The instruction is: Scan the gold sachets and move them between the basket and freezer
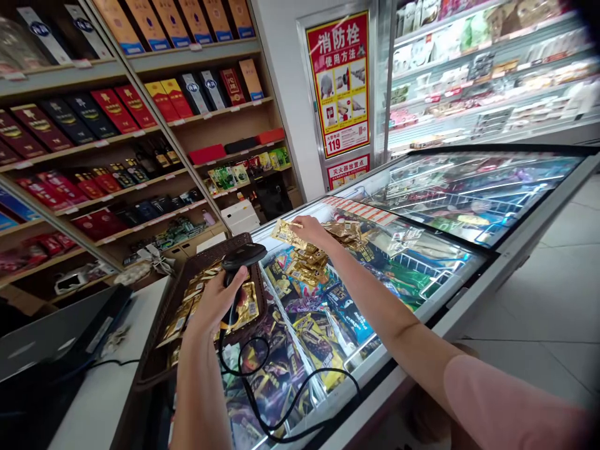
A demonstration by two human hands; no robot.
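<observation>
My left hand (216,299) is wrapped round the handle of a black barcode scanner (244,255), held over a brown woven basket (149,356). Gold foil packets (247,306) lie in that basket. My right hand (311,231) pinches another gold packet (287,233) above the freezer's glass top. Beneath and beside it, a loose heap of gold packets (309,265) is spread on the glass. From the scanner a black cable (262,412) loops down across the freezer lid.
The glass-topped chest freezer (450,312) holds colourful packaged goods in wire baskets. Left stands a white counter (112,381) with a dark monitor (56,350). Shelves of boxed bottles (126,109) line the wall beside a red fire hydrant poster (338,81). A lit display fridge (469,75) stands behind.
</observation>
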